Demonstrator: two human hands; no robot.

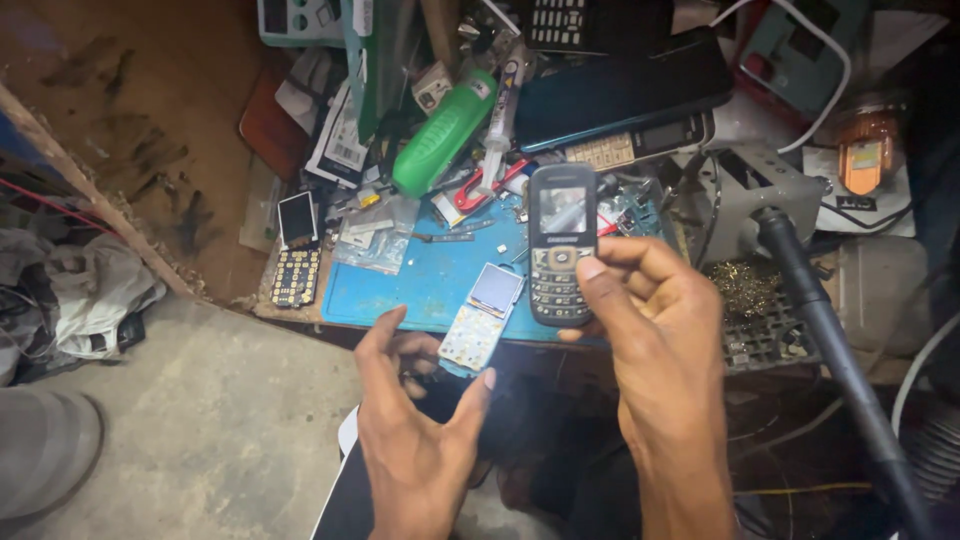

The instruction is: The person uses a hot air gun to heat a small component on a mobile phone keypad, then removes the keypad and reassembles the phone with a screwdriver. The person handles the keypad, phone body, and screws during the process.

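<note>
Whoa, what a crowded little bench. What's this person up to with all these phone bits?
The person's right hand holds a dark keypad phone upright, thumb on the buttons below its screen. The left hand hangs open and empty just under the bench edge. On the blue work mat lies a bare phone board with screen and keypad, and another like it sits at the mat's left edge. A green bottle lies among the clutter behind.

Light was dim and uneven: brightest on the blue mat (420,285), falling off to deep shadow lower right. Glare sat on the phone (561,243) screen. Edges bowed from a wide lens; both hands looked slightly soft.
</note>
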